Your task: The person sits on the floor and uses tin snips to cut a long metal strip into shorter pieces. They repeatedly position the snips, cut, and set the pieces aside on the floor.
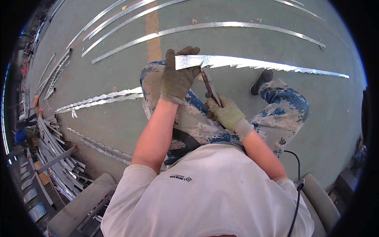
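My left hand point(177, 77), in an olive work glove, is closed on the left end of a long shiny metal strip point(237, 61). The strip reaches far to the right, with saw-like cuts and small flaps along its near edge. In a similar glove, my right hand point(227, 113) is wrapped round the handles of tin snips point(210, 83). Their blades point up and away from me and meet the strip's near edge just right of my left hand. Whether the jaws are closed on the metal is too small to tell.
Several plain metal strips point(213, 25) lie on the green floor ahead. Notched strips point(100, 98) rest to the left, near a heap of metal profiles point(59, 154). A dark shoe point(261, 82) stands below the held strip. A black cable point(299, 173) hangs at my right side.
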`<action>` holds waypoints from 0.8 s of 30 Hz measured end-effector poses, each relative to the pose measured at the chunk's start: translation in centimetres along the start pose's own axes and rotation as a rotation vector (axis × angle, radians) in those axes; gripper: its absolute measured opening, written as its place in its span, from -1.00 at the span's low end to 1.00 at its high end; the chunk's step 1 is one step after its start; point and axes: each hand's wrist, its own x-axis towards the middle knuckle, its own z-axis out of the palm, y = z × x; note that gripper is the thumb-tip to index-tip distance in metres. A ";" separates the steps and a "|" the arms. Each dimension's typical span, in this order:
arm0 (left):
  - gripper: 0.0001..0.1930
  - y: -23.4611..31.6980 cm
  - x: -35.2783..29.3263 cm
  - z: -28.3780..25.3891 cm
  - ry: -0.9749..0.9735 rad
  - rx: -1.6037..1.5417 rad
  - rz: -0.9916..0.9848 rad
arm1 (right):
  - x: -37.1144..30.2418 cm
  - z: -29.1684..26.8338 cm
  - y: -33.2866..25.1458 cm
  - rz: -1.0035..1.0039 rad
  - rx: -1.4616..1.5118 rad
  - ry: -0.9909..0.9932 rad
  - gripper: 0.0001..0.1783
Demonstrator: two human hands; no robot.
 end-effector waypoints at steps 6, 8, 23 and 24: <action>-0.32 0.1 0.1 -0.6 -0.050 0.002 0.011 | -0.9 0.5 -1.7 0.065 -0.009 -0.028 -0.57; -0.32 0.1 -0.1 0.3 -0.009 0.020 0.003 | -0.3 0.6 -0.4 -0.025 -0.225 0.075 -0.55; -0.37 -0.9 0.2 1.4 -0.007 0.149 0.063 | -1.3 1.1 -4.0 0.033 -1.338 0.486 -0.28; -0.38 -0.9 0.1 1.8 0.007 0.134 0.057 | -1.3 0.9 -4.1 0.037 -1.378 0.492 -0.26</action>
